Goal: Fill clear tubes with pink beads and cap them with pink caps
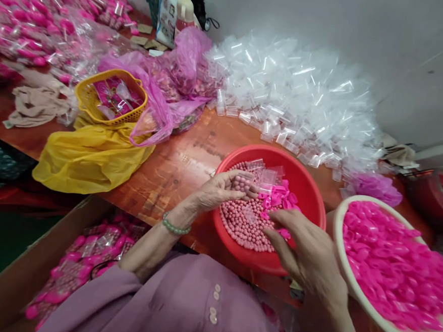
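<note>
In the head view, my left hand (223, 190), a green bead bracelet at its wrist, is closed round a small clear plastic tube (244, 180) with pink beads inside. It hovers over the left side of a red basin (319, 205). Dusty-pink beads (243, 225) fill the basin's near left part. Bright pink plastic pieces (276, 196) and several clear tubes (268, 177) lie on top of them. My right hand (307, 248) is over the basin's right side, thumb and fingers apart, close to the pink pieces. Nothing shows between its fingers.
A cream tub (340, 230) of bright pink pieces stands at right. Clear tubes are heaped (295, 90) along the wall. Further left are a yellow basket (140, 107), a yellow bag (93, 157) and a pile of filled pink items (46, 17). A box (36, 259) holds similar items below.
</note>
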The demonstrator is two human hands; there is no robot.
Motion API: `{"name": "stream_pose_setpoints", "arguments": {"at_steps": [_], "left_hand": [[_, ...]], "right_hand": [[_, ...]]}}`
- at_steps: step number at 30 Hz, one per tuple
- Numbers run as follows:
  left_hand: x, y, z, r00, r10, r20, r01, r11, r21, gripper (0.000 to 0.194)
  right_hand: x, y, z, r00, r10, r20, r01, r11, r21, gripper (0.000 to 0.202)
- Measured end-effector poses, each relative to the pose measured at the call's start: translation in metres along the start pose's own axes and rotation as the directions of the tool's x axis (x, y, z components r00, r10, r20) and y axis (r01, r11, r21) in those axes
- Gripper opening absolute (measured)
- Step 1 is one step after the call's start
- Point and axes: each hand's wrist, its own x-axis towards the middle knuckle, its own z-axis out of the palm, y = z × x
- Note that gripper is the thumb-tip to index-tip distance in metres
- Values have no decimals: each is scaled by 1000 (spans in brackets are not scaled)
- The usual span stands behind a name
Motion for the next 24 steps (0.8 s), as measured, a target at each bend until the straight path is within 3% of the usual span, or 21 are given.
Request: {"name": "stream_pose_setpoints", "arguments": {"at_steps": [1, 3, 6, 9, 12, 15, 19, 24], "left_hand": [[1, 0, 0, 1000, 10, -1, -10, 1000, -7, 43], [3, -1, -1, 999, 39, -23, -39, 999, -20, 42], [8, -1, -2, 997, 65, -49, -65, 998, 5, 42], [11, -2, -2, 996, 69, -56, -67, 997, 41, 43], [12, -2, -1, 995, 70, -68, -65, 994, 82, 43], [12, -2, -1, 995, 87, -52, -80, 988, 130, 44], [12, -3, -1, 994, 104, -45, -94, 979, 179, 42], [12, -4, 0, 994, 101, -39, -91, 976, 199, 40]], "right_hand": [[4, 5, 1, 996, 58, -74, -70, 983, -172, 20], [14, 17, 3, 986, 166, 1, -144, 858, -493, 18], [28, 34, 3, 949, 298, 103, -170, 760, -627, 20], [35, 44, 1, 915, 375, 149, -199, 740, -642, 21], [35, 53, -7, 912, 388, 133, -231, 753, -616, 16], [28, 63, -21, 928, 371, 18, -295, 765, -573, 17], [17, 74, -34, 913, 374, -161, -397, 729, -558, 17], [16, 74, -25, 922, 386, -13, -320, 745, -585, 22]]}}
